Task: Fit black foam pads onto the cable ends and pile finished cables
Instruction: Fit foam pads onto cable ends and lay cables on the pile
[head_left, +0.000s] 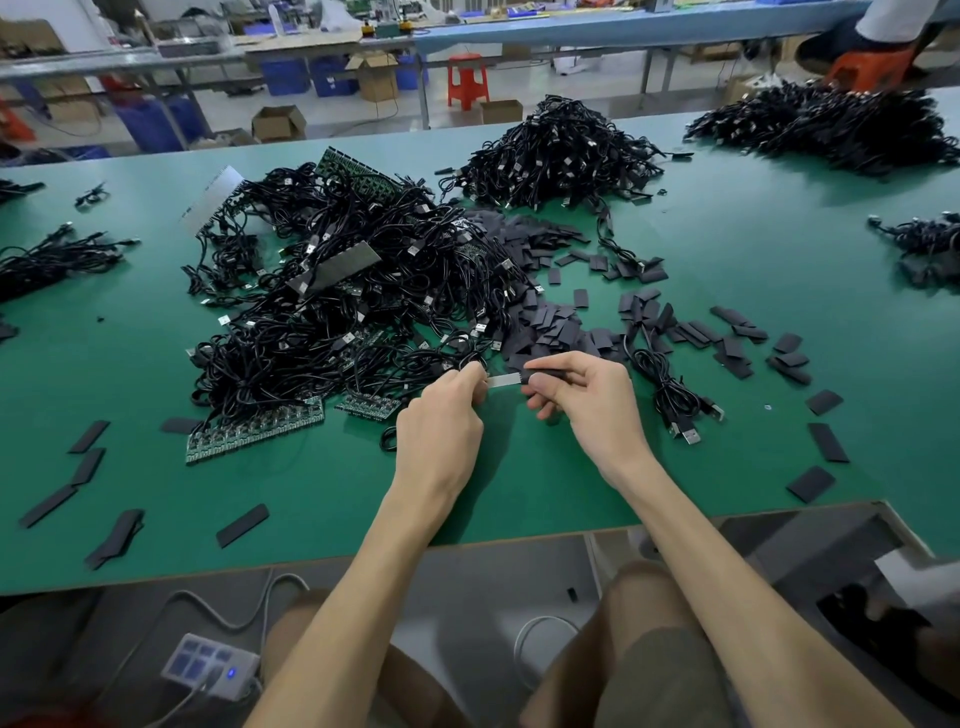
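1. Room: a workshop floor. Long benches (571, 31) run across 12 o'clock, with blue crates (283, 75), cardboard boxes (278, 122) and a red stool (467, 80) beneath and between them. Another person sits on an orange stool (867, 67) at 1 o'clock.
2. Surface: a green table (727, 218) fills the middle of the view, its near edge running across 6 o'clock above the worker's knees.
3. Central tangle of cables (353, 291): lies at 10 to 11 o'clock from the hands, mixed with green circuit boards (254, 431).
4. Heaped cables (556, 150) at 12 o'clock and a second heap (831, 124) at 2 o'clock, well apart from each other.
5. Loose foam pads (550, 322): scattered from the tangle's right flank out to 3 o'clock, with a few strays at 8 o'clock near the table edge.
6. Coiled cable (670, 389): lies alone just beside the right hand, at 3 o'clock.
7. Power strip (208, 667): on the floor at 7 o'clock.
8. Left hand (441, 421): fingers curled, tips pinching one end of a pale strip (504, 381).
9. Right hand (587, 400): thumb and forefinger pinch a black foam pad (545, 373), other fingers curled under it.
10. The pale strip spans the gap between both hands, just above the table; its right end meets the black foam pad.
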